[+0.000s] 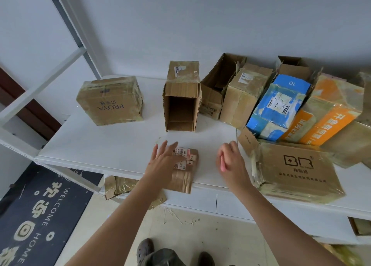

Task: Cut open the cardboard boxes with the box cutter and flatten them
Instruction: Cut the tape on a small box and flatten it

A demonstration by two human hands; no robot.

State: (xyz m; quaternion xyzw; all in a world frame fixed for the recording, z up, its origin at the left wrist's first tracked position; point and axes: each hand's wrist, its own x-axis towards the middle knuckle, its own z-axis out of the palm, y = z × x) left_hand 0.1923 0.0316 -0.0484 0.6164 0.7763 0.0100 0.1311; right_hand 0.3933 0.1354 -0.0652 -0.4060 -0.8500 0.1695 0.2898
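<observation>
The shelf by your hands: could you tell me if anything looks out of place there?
Yes: the flattened box under the left hand overhangs the shelf's front edge, and cardboard scraps lie below it. No box cutter is visible.

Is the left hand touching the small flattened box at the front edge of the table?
Touching. The head view shows the left hand lying flat over the small flattened box, its fingers covering the labels with no gap visible.

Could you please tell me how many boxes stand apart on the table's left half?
2: the taped PROYA box far left, and the open-ended box in the middle. More crowd the right.
</observation>
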